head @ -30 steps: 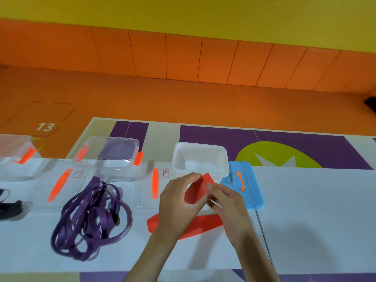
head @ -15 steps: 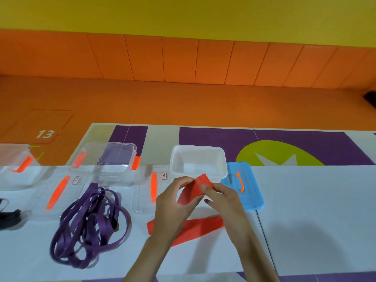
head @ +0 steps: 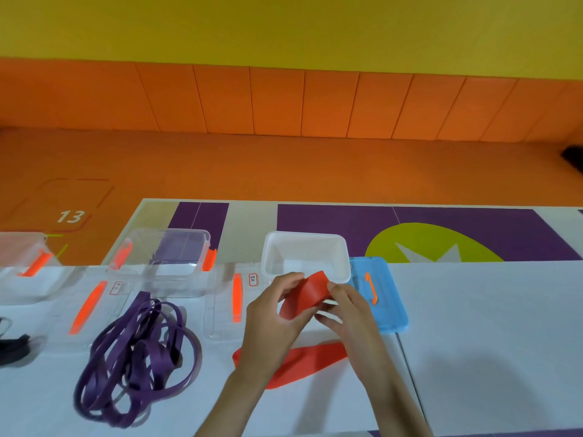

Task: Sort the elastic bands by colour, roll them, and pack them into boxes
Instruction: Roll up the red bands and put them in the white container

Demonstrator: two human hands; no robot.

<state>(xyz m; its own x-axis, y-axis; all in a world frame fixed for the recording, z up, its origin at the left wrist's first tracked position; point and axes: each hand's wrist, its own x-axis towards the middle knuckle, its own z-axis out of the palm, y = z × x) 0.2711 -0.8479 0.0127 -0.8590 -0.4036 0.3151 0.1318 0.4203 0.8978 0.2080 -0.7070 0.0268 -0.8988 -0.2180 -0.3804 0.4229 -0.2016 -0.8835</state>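
Note:
A wide red elastic band [head: 307, 294] is held between both my hands just in front of an open white box [head: 344, 261]. My left hand [head: 271, 320] grips the band's left side, my right hand [head: 350, 310] pinches its right end. The rest of the band trails down onto the white table [head: 489, 342] as a flat red strip [head: 303, 361] under my wrists. A tangled heap of purple bands [head: 138, 357] lies to the left. A black band [head: 12, 348] shows at the far left edge.
A blue lid [head: 388, 298] with an orange handle lies right of the white box. A clear box [head: 164, 257] with orange clips and two clear lids [head: 94, 305] sit further left; another clear box [head: 22, 266] stands at the left edge.
The held part of the red band has gone from a flat folded flap to a rounded curl between my hands. The view has shifted slightly.

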